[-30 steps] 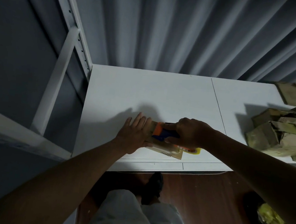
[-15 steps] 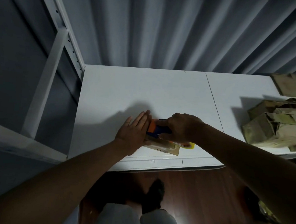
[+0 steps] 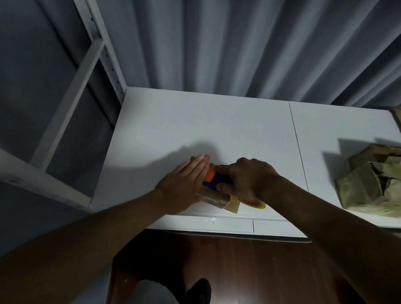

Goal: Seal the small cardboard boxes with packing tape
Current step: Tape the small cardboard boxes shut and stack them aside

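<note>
Now your left hand [image 3: 183, 184] lies flat, fingers [image 3: 199, 163] straight and together, pressing on the small cardboard box [image 3: 216, 200] near the front edge of the white tabletop [image 3: 209, 125]. Your right hand [image 3: 248, 179] has its fingers curled around the orange-and-blue tape dispenser [image 3: 212, 179], which rests on that box. More boxes [image 3: 386, 183] are piled at the far right.

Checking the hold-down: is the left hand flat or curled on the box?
Flat: the left hand lies with straight fingers on the box.

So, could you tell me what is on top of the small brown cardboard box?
The flat left hand and the right hand's orange-and-blue tape dispenser; the box top is covered.
</note>
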